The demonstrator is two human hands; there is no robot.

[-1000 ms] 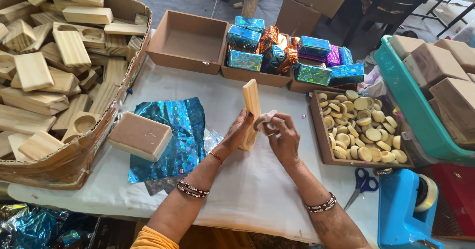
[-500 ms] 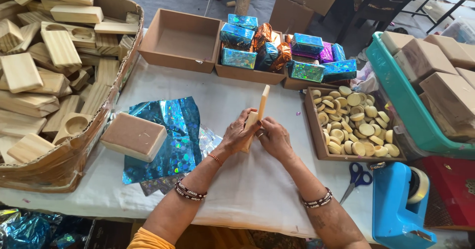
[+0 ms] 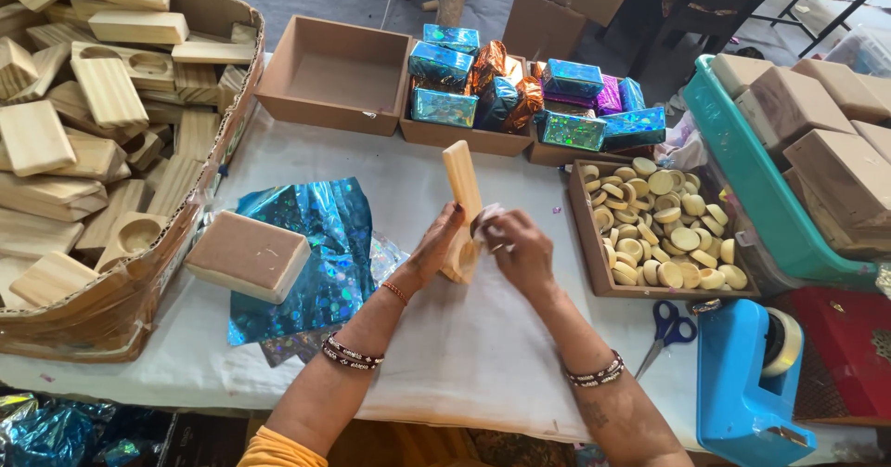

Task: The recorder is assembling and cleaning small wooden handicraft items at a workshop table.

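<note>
One wooden block stands upright (both hands gripping), one scissors nearby.

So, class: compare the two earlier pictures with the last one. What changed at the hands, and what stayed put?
The wooden block, held on end by the left hand, has turned: first its broad face showed, then its thin edge, now a slanted face. The right hand keeps a small white piece against it. The foil sheet, the tan block, the scissors and the tray of discs lie as before.
</note>
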